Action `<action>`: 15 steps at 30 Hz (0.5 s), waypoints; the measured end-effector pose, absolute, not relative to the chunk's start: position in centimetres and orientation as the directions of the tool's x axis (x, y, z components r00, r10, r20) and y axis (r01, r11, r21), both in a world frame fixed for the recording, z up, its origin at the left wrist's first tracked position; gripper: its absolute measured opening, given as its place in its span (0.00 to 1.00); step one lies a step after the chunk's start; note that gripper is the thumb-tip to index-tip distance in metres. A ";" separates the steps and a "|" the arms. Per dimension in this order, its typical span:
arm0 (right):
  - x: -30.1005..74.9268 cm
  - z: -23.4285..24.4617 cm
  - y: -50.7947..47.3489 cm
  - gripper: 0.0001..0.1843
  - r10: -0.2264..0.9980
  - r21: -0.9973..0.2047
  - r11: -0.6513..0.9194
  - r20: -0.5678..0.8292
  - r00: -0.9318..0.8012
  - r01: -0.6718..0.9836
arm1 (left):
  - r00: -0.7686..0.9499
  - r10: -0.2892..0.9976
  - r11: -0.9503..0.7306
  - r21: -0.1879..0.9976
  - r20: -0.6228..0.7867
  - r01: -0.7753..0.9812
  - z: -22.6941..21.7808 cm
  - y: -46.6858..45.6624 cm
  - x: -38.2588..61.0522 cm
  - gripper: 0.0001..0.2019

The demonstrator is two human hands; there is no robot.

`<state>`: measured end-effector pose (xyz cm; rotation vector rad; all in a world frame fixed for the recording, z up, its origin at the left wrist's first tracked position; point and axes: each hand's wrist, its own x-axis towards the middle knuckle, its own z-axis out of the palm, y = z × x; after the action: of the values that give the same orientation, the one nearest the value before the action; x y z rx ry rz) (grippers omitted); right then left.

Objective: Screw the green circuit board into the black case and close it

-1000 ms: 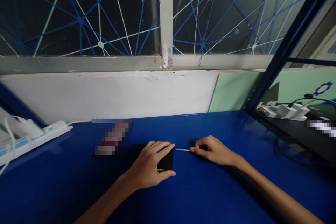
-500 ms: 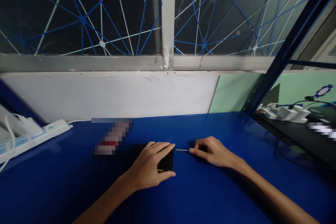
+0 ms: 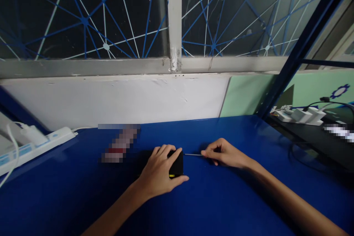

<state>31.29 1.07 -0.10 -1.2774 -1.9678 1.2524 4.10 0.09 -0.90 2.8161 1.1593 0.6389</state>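
Blue surface (image 3: 238, 199) carries a black box (image 3: 178, 165), gripped beneath the left hand (image 3: 159, 171), fingers and thumb spread around it. The right hand (image 3: 221, 153) pinches 1 thin rod (image 3: 193, 154) aimed at the box's right side; seemingly an aligning step, calling for steadiness. Rod-to-box contact is unclear, the rod's far end hidden, the item behind (image 3: 121, 143) pixelated.

No lettering, brand or number is legible. One sign noted: a dark gear-shaped emblem (image 3: 340, 91) on the green panel (image 3: 311, 88) at three o'clock. The black box (image 3: 178, 164) at six o'clock bears a yellow marking (image 3: 172, 175), unreadable. The object (image 3: 121, 145) at eight o'clock is pixelated.
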 end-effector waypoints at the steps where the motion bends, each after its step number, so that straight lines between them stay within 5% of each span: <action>1: 31.2 -0.2 1.0 0.29 0.898 -0.868 0.162 -0.067 -0.434 0.469 | 0.636 0.683 -0.720 0.181 0.360 0.670 -0.9 0.1 4.1 0.34; 15: 31.7 -0.4 0.9 0.25 0.888 -0.610 0.364 -0.001 -0.460 0.704 | 0.683 0.665 -0.745 0.201 0.301 0.636 -0.4 -0.2 4.0 0.34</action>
<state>31.66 0.90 -0.41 -1.3999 -2.3021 0.7846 3.96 -0.19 -0.45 2.8082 1.0875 0.5506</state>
